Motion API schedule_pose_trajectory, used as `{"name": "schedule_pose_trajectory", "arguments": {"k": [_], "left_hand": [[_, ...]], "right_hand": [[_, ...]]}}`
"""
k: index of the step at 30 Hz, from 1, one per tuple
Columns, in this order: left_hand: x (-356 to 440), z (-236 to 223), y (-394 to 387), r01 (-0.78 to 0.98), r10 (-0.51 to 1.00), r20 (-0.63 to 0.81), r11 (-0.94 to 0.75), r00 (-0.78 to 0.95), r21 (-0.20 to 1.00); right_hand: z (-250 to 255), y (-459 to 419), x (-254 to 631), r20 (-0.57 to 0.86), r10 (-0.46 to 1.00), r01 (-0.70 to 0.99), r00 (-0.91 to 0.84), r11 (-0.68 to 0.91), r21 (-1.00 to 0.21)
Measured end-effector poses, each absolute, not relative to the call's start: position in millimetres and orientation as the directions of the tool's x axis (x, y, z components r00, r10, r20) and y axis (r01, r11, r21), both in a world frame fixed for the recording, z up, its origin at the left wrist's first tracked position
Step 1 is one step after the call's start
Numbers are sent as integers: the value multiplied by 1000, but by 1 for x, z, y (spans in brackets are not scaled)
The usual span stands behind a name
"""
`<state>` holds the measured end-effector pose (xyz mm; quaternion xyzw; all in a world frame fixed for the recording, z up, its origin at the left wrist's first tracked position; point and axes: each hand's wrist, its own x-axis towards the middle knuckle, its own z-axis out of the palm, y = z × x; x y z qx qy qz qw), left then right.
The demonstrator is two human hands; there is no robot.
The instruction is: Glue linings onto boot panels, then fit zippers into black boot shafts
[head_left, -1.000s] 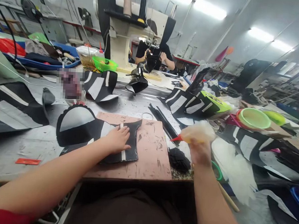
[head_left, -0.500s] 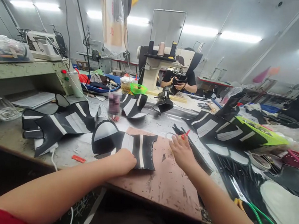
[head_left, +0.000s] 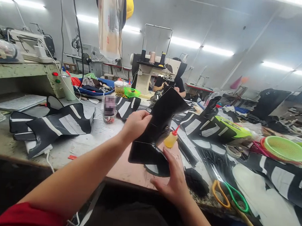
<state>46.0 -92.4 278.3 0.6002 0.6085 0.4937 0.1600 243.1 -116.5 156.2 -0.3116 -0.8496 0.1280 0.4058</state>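
A glossy black boot upper piece (head_left: 163, 110) is raised over the pinkish work board (head_left: 122, 170), its smooth side towards me. My left hand (head_left: 136, 124) pinches its left edge between thumb and fingers. At the lower right end of the piece is my right hand (head_left: 175, 178), thumb and fingers spread around the rounded part; the fingers seem to touch its edge. Just beyond them a squeeze bottle (head_left: 170, 141) of yellow liquid with a red nozzle stands upright. A pale lining patch (head_left: 151, 168) peeks out under the piece.
More black pieces with white strips lie left (head_left: 66, 122) and right (head_left: 191, 123). Scissors (head_left: 223, 184) with orange and green handles lie at the right, beside black strips (head_left: 186, 152). A sewing machine (head_left: 145, 72) stands ahead, a person (head_left: 181, 86) behind it.
The boot upper piece has been lifted off the board and turned, its white-striped side now away from me. My right hand has moved down and left from the bottle to the piece.
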Motion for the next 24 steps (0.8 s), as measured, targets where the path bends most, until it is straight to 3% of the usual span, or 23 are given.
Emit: {"name": "schedule_pose_trajectory", "arguments": {"k": [3, 6, 9, 13, 16, 20, 24], "left_hand": [[80, 277, -97, 125, 912, 331, -309, -242, 943], [112, 279, -98, -233, 956, 205, -253, -212, 939], [143, 283, -92, -409, 988, 100, -141, -120, 901], [185, 299, -88, -413, 991, 45, 9, 122, 911], [209, 316, -94, -311, 926, 14, 113, 378, 944], [219, 318, -86, -224, 912, 143, -57, 385, 973], [213, 290, -74, -136, 923, 38, 15, 384, 991]], "right_hand": [[170, -123, 260, 669, 665, 497, -332, 726, -475], [176, -128, 283, 691, 689, 542, -221, 676, -500], [185, -134, 311, 669, 736, 588, -106, 589, -555], [212, -151, 356, 665, 735, 670, 132, 429, -606], [244, -170, 405, 648, 705, 690, 287, 317, -650], [291, -212, 489, 499, 739, 571, 453, 188, -799], [324, -276, 547, 245, 724, 403, 645, -49, -914]]}}
